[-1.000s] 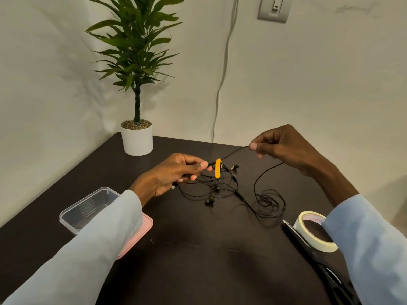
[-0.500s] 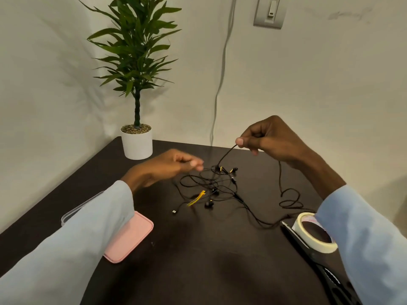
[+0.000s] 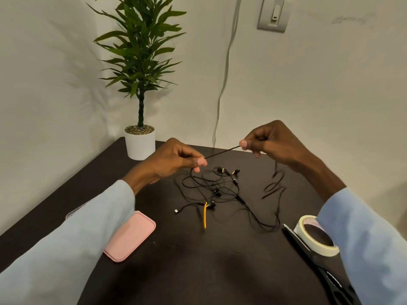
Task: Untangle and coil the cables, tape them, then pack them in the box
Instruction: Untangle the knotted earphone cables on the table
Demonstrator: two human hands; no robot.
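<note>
A tangle of thin black earphone cables [image 3: 214, 188] lies on the dark table [image 3: 198, 267], with a yellow piece [image 3: 205, 214] hanging at its front. One black cable strand [image 3: 222, 152] is stretched taut in the air between my hands. My left hand [image 3: 174, 159] pinches its lower end above the tangle. My right hand [image 3: 268, 142] pinches its upper end, and the slack drops from that hand in loops [image 3: 274, 188] to the table. A roll of cream tape [image 3: 315, 235] sits at the right. The clear box is almost hidden behind my left sleeve; its pink lid [image 3: 132, 236] lies beside it.
Black scissors [image 3: 319, 267] lie next to the tape at the right front. A potted plant in a white pot [image 3: 140, 144] stands at the table's far left corner. A grey wire [image 3: 222, 84] runs down the wall behind the table.
My left hand has taken hold of the strand that my right hand holds, and the strand is now pulled straight. The yellow piece now hangs near the tangle's front.
</note>
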